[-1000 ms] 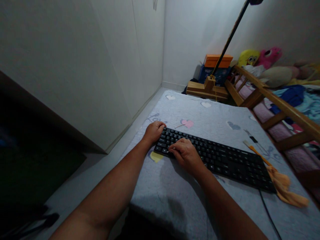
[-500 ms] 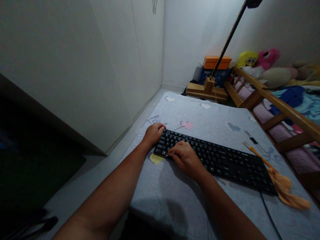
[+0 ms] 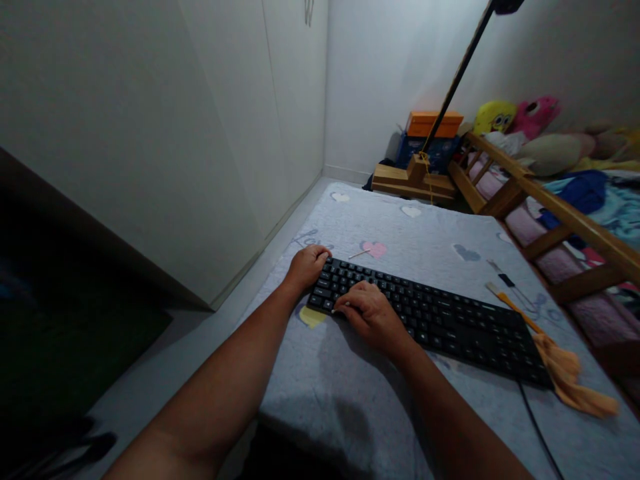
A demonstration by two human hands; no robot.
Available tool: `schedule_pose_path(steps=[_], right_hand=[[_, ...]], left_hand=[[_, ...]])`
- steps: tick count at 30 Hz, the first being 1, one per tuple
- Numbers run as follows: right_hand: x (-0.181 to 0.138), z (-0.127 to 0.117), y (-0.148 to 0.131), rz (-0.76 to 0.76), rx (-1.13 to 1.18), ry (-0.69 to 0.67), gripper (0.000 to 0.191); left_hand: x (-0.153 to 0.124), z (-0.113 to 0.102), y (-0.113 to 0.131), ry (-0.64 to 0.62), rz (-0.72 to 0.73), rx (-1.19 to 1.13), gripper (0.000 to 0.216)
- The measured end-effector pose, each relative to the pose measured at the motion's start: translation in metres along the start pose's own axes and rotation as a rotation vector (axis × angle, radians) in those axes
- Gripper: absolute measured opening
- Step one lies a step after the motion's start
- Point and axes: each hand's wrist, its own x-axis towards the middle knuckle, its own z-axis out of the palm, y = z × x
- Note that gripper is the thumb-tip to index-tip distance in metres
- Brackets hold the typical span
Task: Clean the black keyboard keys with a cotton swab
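Observation:
A black keyboard [image 3: 460,327] lies at a slant on the cloth-covered table. My left hand [image 3: 307,268] is closed around its far left corner, thumb near the top edge. Over the keys at the lower left, my right hand [image 3: 370,313] pinches a cotton swab [image 3: 334,311]; only small white bits of it show by the fingertips. The swab's end is at the keyboard's near edge, but whether it touches a key I cannot tell. Another cotton swab [image 3: 359,254] rests on the cloth just beyond the keyboard.
Right of the keyboard lie an orange-handled brush [image 3: 510,303], a black-handled tool [image 3: 506,280] and an orange cloth [image 3: 575,383]. A cable [image 3: 537,427] runs off the near side. A wooden bed rail [image 3: 575,207] borders the right, a pale cabinet [image 3: 240,133] the left.
Both hands keep nearly the same places on the keyboard. The white tip at my right fingertips has shifted very slightly; the whole view has moved a little.

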Motion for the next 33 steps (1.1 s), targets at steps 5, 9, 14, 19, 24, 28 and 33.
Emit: schedule_pose_path(steps=[5, 9, 14, 19, 24, 28, 33], right_hand=[[0.0, 0.001, 0.0, 0.017, 0.021, 0.006, 0.016], [0.0, 0.002, 0.001, 0.009, 0.031, 0.008, 0.016], [0.001, 0.002, 0.001, 0.012, 0.031, 0.009, 0.015], [0.002, 0.004, 0.0, 0.006, 0.033, 0.009, 0.015], [0.004, 0.009, -0.001, -0.018, 0.043, 0.018, 0.015], [0.005, 0.014, -0.003, -0.011, 0.037, 0.04, 0.016], [0.007, 0.017, -0.005, -0.011, 0.014, 0.061, 0.016]], left_hand=[[0.0, 0.001, 0.0, 0.001, -0.004, -0.004, 0.03], [0.0, 0.0, 0.001, 0.003, -0.009, -0.001, 0.03], [0.0, 0.0, 0.003, -0.003, -0.01, 0.002, 0.03], [0.001, 0.0, 0.004, -0.003, -0.008, 0.009, 0.029], [0.001, 0.001, 0.005, 0.004, -0.009, 0.007, 0.03], [0.001, 0.002, 0.005, 0.009, -0.011, 0.006, 0.03], [0.001, 0.001, 0.005, 0.004, -0.009, 0.009, 0.029]])
